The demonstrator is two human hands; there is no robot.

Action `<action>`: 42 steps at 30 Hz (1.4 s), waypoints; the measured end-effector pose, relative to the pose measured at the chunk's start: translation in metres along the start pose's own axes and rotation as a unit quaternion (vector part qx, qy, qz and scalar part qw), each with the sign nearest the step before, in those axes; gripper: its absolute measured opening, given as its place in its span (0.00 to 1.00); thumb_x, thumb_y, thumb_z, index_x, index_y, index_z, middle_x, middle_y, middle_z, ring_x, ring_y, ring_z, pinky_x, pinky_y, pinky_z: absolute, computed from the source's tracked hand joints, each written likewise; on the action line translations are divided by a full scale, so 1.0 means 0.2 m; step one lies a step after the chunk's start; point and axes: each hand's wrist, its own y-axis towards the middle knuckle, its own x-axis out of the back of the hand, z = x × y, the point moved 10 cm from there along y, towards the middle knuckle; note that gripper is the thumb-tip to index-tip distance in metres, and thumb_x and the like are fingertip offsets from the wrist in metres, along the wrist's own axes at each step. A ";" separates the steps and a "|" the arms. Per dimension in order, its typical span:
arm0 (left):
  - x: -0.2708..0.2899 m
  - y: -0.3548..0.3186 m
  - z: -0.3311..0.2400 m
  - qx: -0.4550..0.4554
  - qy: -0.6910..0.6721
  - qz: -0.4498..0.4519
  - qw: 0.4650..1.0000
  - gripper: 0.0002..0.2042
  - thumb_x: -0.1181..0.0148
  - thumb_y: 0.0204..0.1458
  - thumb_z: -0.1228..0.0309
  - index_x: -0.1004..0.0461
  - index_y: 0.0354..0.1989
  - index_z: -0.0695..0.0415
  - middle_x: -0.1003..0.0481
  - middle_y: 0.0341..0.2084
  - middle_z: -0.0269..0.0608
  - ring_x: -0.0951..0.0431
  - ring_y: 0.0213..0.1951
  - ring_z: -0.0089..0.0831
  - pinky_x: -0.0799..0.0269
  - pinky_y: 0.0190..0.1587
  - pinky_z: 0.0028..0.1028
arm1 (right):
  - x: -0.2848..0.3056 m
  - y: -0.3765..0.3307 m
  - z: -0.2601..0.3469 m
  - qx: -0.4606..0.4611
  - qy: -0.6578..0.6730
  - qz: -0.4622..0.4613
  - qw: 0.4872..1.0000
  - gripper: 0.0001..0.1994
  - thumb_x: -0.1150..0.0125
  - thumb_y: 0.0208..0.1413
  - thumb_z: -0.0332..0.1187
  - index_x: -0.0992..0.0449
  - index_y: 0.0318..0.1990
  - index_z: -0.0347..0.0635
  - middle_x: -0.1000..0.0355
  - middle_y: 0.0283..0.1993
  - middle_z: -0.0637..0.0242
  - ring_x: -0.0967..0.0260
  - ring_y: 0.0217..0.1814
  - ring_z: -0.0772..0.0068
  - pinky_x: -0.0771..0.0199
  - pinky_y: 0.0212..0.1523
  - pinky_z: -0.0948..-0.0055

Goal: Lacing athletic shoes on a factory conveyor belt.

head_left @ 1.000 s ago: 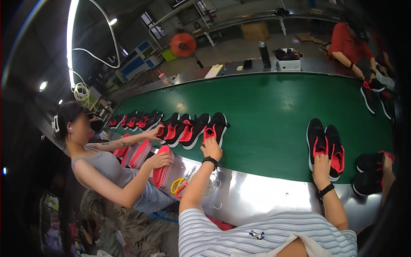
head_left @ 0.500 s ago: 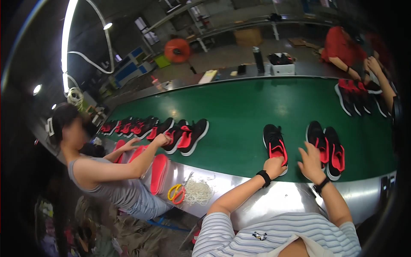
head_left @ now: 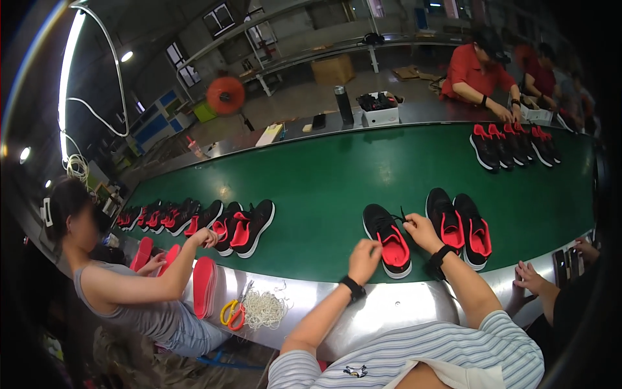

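Directly before me a black sneaker (head_left: 379, 220) with a red lining and white sole stands on the green belt, its heel toward me. The fingers of my right hand (head_left: 424, 235) pinch a black shoelace (head_left: 397, 218) that stretches out from the sneaker's right side. My left hand (head_left: 365, 260) is curled closed by the sneaker's left side, slightly blurred; whether anything is in its fingers cannot be made out. Just right of my right hand stand two matching sneakers, the nearer one (head_left: 442, 211) and its neighbour (head_left: 472, 227).
Leftward, a row of sneakers (head_left: 258, 223) stands beside a seated co-worker, near red insoles (head_left: 205, 285), scissors (head_left: 233, 312) and pale cord (head_left: 264, 310). More sneakers (head_left: 499, 148) stand far right before a co-worker in red. Another person's hand (head_left: 531, 277) rests at the right edge.
The view has shifted, moving the scene leftward. My left hand has let go of the sneaker's heel and curled beside it. My right hand has gone from open to pinching the lace.
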 end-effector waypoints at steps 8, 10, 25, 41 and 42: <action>-0.25 0.46 -0.14 -0.182 0.269 0.193 0.926 0.09 0.35 0.34 0.62 0.18 0.25 0.49 0.28 0.41 0.35 0.36 0.52 0.37 0.37 0.48 0.38 | 0.22 -0.25 0.62 0.185 -0.019 -0.046 0.981 0.09 0.42 0.43 0.26 0.25 0.35 0.41 0.34 0.28 0.60 0.32 0.29 0.60 0.32 0.29 0.67; -0.36 0.40 -0.20 -0.209 0.269 0.244 0.908 0.09 0.34 0.33 0.62 0.18 0.26 0.49 0.30 0.44 0.35 0.38 0.53 0.36 0.40 0.49 0.40 | 0.25 -0.30 0.60 0.176 -0.031 -0.054 0.982 0.09 0.41 0.42 0.26 0.25 0.35 0.41 0.34 0.29 0.61 0.32 0.30 0.59 0.31 0.30 0.65; -0.37 0.50 0.21 0.146 -0.114 0.171 0.968 0.05 0.44 0.44 0.78 0.26 0.31 0.61 0.25 0.27 0.43 0.24 0.29 0.29 0.27 0.35 0.27 | -0.17 -0.20 0.36 0.133 -0.405 0.144 0.893 0.05 0.46 0.42 0.28 0.24 0.22 0.40 0.27 0.25 0.56 0.26 0.26 0.59 0.25 0.26 0.64; -0.36 0.13 -0.24 -0.162 0.169 0.082 0.969 0.15 0.40 0.42 0.71 0.28 0.40 0.58 0.27 0.35 0.42 0.33 0.51 0.41 0.38 0.50 0.38 | -0.07 -0.51 0.41 0.183 -0.286 0.092 0.936 0.09 0.37 0.38 0.31 0.28 0.30 0.40 0.29 0.28 0.61 0.32 0.36 0.60 0.36 0.44 0.63; -0.31 0.12 -0.20 -0.142 0.122 0.092 0.978 0.17 0.40 0.42 0.72 0.29 0.43 0.59 0.28 0.38 0.44 0.35 0.53 0.42 0.38 0.51 0.38 | -0.05 -0.51 0.47 0.231 -0.269 0.047 0.934 0.09 0.36 0.36 0.31 0.28 0.27 0.42 0.30 0.25 0.64 0.32 0.34 0.62 0.36 0.43 0.65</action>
